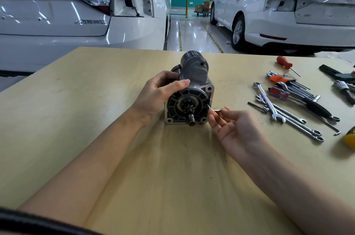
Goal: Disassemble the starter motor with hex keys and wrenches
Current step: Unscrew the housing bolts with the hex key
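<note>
Lying on the pale wooden table (115, 138), pinion end facing the camera: starter motor (190, 98). Gripping its left side, left hand (159, 94). Pinching a small hex key (214, 109) at its right face, right hand (233, 129). Lying right of it, wrenches (278, 111). Standing behind in the glossy-floored workshop, white car (76, 13) reading "SUPERB".
</note>
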The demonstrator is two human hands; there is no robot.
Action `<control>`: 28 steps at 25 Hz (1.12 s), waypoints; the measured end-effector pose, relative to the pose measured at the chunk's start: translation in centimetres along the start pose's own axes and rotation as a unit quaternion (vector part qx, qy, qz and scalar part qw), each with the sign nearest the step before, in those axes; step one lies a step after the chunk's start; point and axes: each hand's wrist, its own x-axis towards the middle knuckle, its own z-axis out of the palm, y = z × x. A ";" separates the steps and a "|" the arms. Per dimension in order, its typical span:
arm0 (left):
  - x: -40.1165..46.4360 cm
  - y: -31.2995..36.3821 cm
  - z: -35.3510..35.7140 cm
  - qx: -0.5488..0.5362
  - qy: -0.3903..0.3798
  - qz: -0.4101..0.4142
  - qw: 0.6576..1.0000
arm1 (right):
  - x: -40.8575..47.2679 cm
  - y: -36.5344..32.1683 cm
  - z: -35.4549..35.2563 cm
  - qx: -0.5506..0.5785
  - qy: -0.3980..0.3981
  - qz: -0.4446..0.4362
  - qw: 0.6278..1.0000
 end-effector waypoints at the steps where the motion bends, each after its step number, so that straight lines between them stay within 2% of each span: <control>1: 0.0 0.0 0.0 -0.001 0.000 -0.001 1.000 | -0.1 0.0 0.0 0.008 -0.001 0.001 1.000; 10: 0.0 -0.2 -0.1 -0.002 0.003 -0.001 1.000 | -0.2 0.0 0.0 0.026 -0.022 -0.017 0.999; 15: 0.1 -0.2 -0.3 -0.005 0.000 -0.003 1.000 | -0.5 0.2 -0.4 -0.076 -0.065 -0.112 0.989; 18: 0.1 -0.2 -0.2 0.003 0.002 -0.002 1.000 | -0.5 0.0 -0.4 -0.172 -0.066 -0.181 0.966; 19: 0.1 -0.1 -0.2 0.006 0.002 -0.002 1.000 | -0.4 0.0 -0.4 -0.237 -0.069 -0.228 0.942; 20: 0.0 -0.1 -0.2 0.009 0.001 -0.002 1.000 | -0.3 0.0 -0.4 -0.328 -0.068 -0.299 0.894; 22: 0.0 0.0 -0.2 0.024 -0.001 0.000 1.000 | 0.2 0.4 -0.4 -0.498 -0.077 -0.454 0.735; 23: 0.0 -0.1 -0.2 0.036 -0.001 0.000 0.999 | 0.4 0.6 -0.5 -0.541 -0.088 -0.512 0.661; 24: 0.1 -0.1 -0.2 0.042 -0.002 -0.004 0.999 | 0.5 0.8 -0.4 -0.560 -0.098 -0.554 0.608; 26: 0.1 0.0 -0.4 0.008 -0.003 -0.037 0.999 | 0.7 0.6 -0.6 -0.575 -0.122 -0.600 0.542; 28: 0.2 0.2 -0.9 -0.068 -0.008 -0.075 0.995 | 0.8 0.1 -0.8 -0.591 -0.149 -0.616 0.499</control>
